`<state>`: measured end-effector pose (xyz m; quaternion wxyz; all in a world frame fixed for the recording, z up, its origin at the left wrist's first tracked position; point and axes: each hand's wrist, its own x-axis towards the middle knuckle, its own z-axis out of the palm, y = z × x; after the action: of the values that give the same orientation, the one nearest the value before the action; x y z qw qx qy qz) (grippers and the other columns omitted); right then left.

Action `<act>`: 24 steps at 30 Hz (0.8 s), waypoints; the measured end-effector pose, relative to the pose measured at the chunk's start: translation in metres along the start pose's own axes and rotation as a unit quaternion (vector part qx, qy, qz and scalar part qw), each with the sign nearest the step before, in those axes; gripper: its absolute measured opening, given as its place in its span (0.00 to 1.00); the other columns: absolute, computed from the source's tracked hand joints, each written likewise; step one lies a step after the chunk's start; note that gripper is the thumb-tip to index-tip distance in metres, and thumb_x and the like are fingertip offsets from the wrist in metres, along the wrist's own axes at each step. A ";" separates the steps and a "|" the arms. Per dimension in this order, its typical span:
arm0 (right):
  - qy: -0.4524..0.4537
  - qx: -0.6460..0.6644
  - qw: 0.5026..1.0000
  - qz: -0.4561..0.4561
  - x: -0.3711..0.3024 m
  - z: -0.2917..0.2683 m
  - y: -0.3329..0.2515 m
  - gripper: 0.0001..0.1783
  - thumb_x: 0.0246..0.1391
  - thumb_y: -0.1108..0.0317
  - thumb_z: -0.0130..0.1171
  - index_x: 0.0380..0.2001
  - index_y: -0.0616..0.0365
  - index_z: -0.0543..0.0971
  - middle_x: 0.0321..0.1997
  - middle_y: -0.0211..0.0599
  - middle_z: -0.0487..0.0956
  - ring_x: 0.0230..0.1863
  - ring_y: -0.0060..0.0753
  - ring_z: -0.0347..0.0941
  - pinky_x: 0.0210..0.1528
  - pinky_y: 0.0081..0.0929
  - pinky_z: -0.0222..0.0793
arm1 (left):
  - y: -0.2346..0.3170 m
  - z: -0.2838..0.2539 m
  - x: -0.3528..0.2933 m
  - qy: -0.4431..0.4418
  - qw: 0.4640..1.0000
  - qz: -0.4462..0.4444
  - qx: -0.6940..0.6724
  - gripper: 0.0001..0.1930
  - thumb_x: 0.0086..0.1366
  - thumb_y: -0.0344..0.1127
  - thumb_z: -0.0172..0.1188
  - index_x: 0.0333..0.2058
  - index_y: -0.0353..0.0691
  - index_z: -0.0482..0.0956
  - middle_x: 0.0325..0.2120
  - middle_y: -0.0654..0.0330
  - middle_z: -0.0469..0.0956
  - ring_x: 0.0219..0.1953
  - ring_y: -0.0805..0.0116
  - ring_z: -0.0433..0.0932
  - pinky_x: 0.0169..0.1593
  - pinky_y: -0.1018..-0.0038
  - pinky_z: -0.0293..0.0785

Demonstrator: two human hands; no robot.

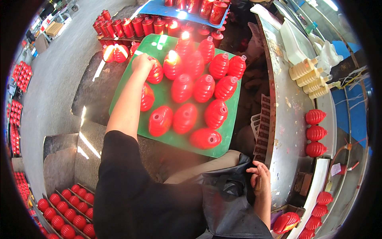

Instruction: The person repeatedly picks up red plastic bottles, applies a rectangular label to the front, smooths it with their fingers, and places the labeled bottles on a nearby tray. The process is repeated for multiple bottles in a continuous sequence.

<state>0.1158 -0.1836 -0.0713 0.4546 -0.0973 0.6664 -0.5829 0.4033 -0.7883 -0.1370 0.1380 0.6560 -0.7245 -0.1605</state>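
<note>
At the far left of the green board (pixel 225 139), my left hand (pixel 142 63) is closed at the top of a red ribbed plastic bottle (pixel 156 73). Its neck is hidden by my fingers. Several more such bottles stand or lean on the board, one red bottle (pixel 205 138) lying tilted at the near edge with its mouth toward me. Low on the right, beside the metal bench, my right hand (pixel 260 175) hangs with its fingers apart and loosely bent. A small brownish patch shows against its palm or wrist; I cannot make out what it is.
Red cans (pixel 127 28) line a shelf beyond the board, with more on a blue board (pixel 187 8). The metal bench (pixel 286 131) on the right bears cream bottles (pixel 310 77) and red bottles (pixel 316 132). A divided box (pixel 59 194) of red round-topped items sits at lower left.
</note>
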 end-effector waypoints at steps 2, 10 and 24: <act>0.007 -0.007 1.000 0.006 -0.001 -0.003 0.002 0.20 0.70 0.56 0.58 0.53 0.63 0.79 0.35 0.52 0.87 0.09 0.20 0.63 0.11 0.17 0.54 | -0.002 0.000 -0.003 0.023 1.000 0.006 -0.002 0.20 0.60 0.51 0.73 0.43 0.43 0.87 0.43 0.50 0.87 0.49 0.50 0.85 0.53 0.57 0.79; 0.023 -0.016 1.000 0.005 -0.009 -0.008 0.000 0.19 0.69 0.58 0.59 0.51 0.64 0.79 0.35 0.52 0.87 0.10 0.20 0.63 0.11 0.17 0.53 | -0.006 -0.060 -0.030 0.150 0.962 0.119 -0.194 0.18 0.62 0.45 0.72 0.45 0.41 0.86 0.39 0.55 0.88 0.43 0.61 0.87 0.48 0.65 0.80; -0.035 0.028 0.999 -0.004 -0.027 0.006 0.006 0.17 0.68 0.61 0.60 0.51 0.64 0.78 0.36 0.54 0.87 0.09 0.20 0.62 0.10 0.17 0.54 | 0.158 -0.125 -0.156 -0.224 0.620 0.321 -0.680 0.13 0.74 0.36 0.63 0.52 0.37 0.80 0.43 0.56 0.85 0.48 0.67 0.84 0.57 0.70 0.80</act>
<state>0.1386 -0.1679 -0.0628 0.4778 -0.1072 0.6332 -0.5994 0.3267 -0.6256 0.0436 0.4209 0.0446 -0.5819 -0.6944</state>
